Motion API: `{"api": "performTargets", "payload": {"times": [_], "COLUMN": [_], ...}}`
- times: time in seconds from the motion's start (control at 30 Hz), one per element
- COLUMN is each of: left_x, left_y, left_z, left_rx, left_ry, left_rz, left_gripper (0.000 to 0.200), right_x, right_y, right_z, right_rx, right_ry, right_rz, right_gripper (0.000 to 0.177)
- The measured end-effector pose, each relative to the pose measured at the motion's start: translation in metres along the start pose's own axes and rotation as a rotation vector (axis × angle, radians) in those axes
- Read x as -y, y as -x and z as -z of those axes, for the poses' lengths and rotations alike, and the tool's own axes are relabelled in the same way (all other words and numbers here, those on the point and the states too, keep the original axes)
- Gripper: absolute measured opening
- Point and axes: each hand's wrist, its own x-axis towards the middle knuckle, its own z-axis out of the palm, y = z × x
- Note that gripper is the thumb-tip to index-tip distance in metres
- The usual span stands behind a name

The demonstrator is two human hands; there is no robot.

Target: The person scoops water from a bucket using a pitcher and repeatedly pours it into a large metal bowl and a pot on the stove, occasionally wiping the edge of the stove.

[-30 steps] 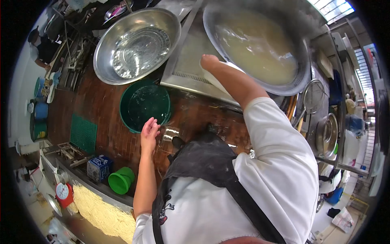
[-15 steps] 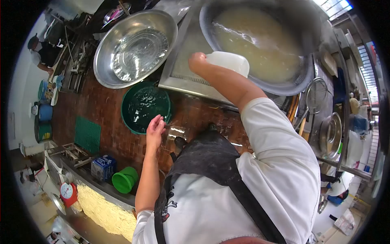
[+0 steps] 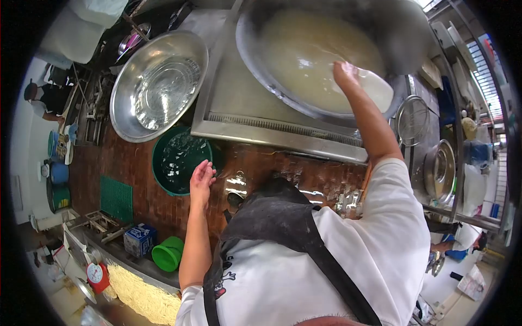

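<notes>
My right hand (image 3: 348,74) is closed on a white plastic scoop (image 3: 375,92) over the near right part of a large wok (image 3: 255,70) of cloudy, yellowish liquid (image 3: 310,54). The scoop is low, at the liquid; whether it holds any I cannot tell. Nothing is in my left hand (image 3: 202,175), whose fingers are loosely apart beside the rim of a dark green tub (image 3: 157,163) of water. A wide steel basin (image 3: 122,114) with clear water stands above that tub, left of the steel stove top (image 3: 228,98).
Wire strainer (image 3: 413,120) and steel bowl (image 3: 440,169) are at the right. A bright green bucket (image 3: 167,254), blue box (image 3: 140,239), red scale (image 3: 97,276) and noodles (image 3: 141,293) lie lower left. One person (image 3: 46,100) stands far left, another (image 3: 467,239) far right.
My right hand and the scoop have moved right, from the stove edge to over the wok's liquid. My left hand stays low near the tub. The view has shifted a little.
</notes>
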Motion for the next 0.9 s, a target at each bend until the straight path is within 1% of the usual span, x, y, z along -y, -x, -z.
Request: {"api": "performTargets", "payload": {"times": [0.1, 0.2, 0.23, 0.33, 0.37, 0.47, 0.57, 0.67, 0.9], "left_x": [-0.005, -0.011, -0.013, -0.018, -0.019, -0.016, -0.015, -0.011, -0.008], "left_y": [-0.006, -0.011, -0.011, -0.01, -0.011, -0.011, -0.013, -0.013, -0.005], "left_z": [-0.017, -0.03, -0.034, -0.041, -0.041, -0.037, -0.036, -0.036, -0.036], "left_rx": [0.013, 0.02, 0.021, 0.004, 0.001, -0.014, -0.031, -0.035, -0.042], "left_ry": [-0.004, -0.026, -0.036, -0.054, -0.059, -0.065, -0.051, -0.041, -0.031], "left_rz": [-0.005, -0.017, -0.022, -0.004, -0.002, 0.005, 0.001, 0.003, 0.004], "left_gripper": [0.049, 0.048, 0.048, 0.047, 0.047, 0.047, 0.047, 0.047, 0.048], "right_x": [-0.053, -0.079, -0.085, -0.09, -0.087, -0.077, -0.064, -0.045, 0.005], "right_y": [0.002, 0.008, 0.007, 0.021, 0.025, 0.027, 0.028, 0.028, 0.018], "right_z": [-0.025, -0.056, -0.071, -0.103, -0.113, -0.127, -0.139, -0.136, -0.134], "right_rx": [-0.021, -0.042, 0.014, -0.035, -0.038, 0.04, 0.034, 0.014, 0.078], "right_ry": [0.167, 0.223, 0.184, 0.152, 0.129, 0.16, 0.046, -0.011, -0.162], "right_rz": [0.031, 0.066, 0.046, 0.104, 0.118, 0.149, 0.157, 0.246, 0.31], "right_gripper": [0.023, 0.023, 0.023, 0.021, 0.02, 0.021, 0.023, 0.023, 0.023]}}
